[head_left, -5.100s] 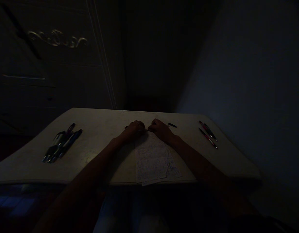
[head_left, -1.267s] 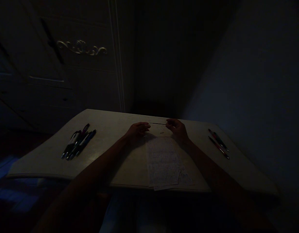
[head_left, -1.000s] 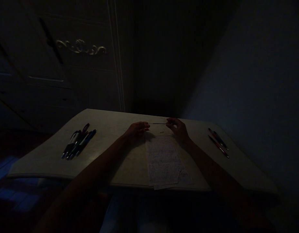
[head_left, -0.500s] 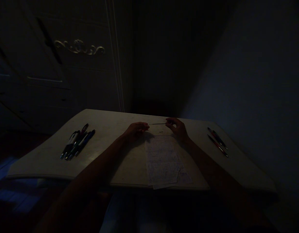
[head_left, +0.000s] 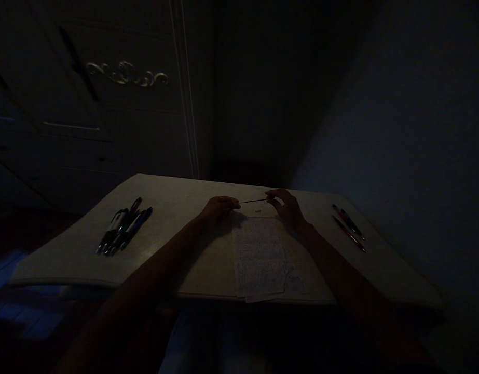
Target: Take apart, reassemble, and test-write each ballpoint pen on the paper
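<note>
A thin dark pen refill (head_left: 255, 201), paler toward its left end, spans the gap between my two hands above the table. My left hand (head_left: 219, 208) pinches its left end with the fingers closed together. At the other end, the thumb and fingertips of my right hand (head_left: 286, 206) are closed on it. Just below the refill, a tiny object (head_left: 258, 211) lies on the tabletop, too small to name. Sheets of paper (head_left: 258, 257) covered in writing overlap between my forearms, reaching the table's near edge.
Several pens (head_left: 122, 228) lie bunched on the left of the pale table (head_left: 165, 192). More pens (head_left: 349, 228) lie on the right side. A cabinet with a scroll ornament (head_left: 126, 74) stands behind on the left, and a wall (head_left: 418, 130) borders the right. The room is very dim.
The refill has tilted slightly, its left end now a little lower than its right. Both hands keep their hold and have barely shifted.
</note>
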A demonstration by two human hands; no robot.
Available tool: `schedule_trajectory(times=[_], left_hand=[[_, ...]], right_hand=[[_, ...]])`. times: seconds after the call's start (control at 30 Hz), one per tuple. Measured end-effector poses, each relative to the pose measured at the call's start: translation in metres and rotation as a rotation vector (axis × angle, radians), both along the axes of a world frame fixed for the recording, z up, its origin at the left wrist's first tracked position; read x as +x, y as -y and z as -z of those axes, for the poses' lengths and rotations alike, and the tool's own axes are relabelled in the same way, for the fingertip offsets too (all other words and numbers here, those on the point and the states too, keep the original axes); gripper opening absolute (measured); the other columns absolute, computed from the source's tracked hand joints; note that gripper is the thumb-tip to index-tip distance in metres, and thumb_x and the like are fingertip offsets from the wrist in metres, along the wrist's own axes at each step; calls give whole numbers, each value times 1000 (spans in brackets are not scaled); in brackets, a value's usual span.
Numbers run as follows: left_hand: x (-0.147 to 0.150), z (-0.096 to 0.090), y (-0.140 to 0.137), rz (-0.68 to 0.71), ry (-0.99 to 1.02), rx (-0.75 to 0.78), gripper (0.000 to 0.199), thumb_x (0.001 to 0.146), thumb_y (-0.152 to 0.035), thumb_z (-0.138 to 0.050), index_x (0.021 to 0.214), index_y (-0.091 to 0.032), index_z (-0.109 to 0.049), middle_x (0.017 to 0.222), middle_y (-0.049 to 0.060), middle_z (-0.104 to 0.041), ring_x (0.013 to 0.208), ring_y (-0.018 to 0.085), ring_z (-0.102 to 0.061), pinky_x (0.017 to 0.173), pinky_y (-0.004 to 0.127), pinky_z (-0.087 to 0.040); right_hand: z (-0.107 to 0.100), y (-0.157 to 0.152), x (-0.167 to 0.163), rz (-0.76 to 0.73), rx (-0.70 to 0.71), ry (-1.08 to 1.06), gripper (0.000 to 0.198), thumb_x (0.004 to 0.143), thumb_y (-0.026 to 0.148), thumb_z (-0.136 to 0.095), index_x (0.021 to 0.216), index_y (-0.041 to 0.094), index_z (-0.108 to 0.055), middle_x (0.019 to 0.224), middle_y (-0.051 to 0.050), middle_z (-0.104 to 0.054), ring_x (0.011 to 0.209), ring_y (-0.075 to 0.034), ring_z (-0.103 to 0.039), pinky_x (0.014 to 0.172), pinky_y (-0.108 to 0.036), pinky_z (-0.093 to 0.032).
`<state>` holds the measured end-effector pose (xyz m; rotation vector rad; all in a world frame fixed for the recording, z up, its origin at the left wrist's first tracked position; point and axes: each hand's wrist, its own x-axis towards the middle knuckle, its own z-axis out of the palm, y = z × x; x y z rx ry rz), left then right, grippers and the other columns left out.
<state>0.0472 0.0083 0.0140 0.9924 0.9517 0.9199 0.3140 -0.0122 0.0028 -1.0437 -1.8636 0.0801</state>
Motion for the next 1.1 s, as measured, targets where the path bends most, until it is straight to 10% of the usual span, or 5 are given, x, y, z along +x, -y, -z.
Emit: schedule_trajectory(times=[0.53, 0.83, 1.1], left_hand=[[2, -3, 3, -22, -64, 31, 11, 73, -4, -78, 82, -6, -72, 77, 11, -71, 49, 7, -56, 43, 20, -37], [-10, -5, 3, 14, -54, 37, 12, 74, -7, -80, 84, -7, -73, 83, 14, -73, 52, 8, -56, 46, 20, -39], [-26, -10, -2, 0, -36, 30, 14, 71, -9, -83, 80, -10, -73, 80, 10, -75, 55, 9, -60, 47, 18, -39]], right_hand=[[0, 2, -1, -10, -32, 15, 18, 91, 32, -66, 106, 24, -73, 98, -7, -75, 91, -26, -68, 89, -47, -53], [-2, 1, -7, 16, -108, -335, 43, 85, 48, -72, 119, 24, -62, 111, -9, -71, 101, -24, -66, 88, -42, -53], [7, -4, -3, -65, -276, -405, 35, 77, 27, -65, 112, 23, -61, 100, -4, -68, 67, -14, -57, 66, -31, -51]])
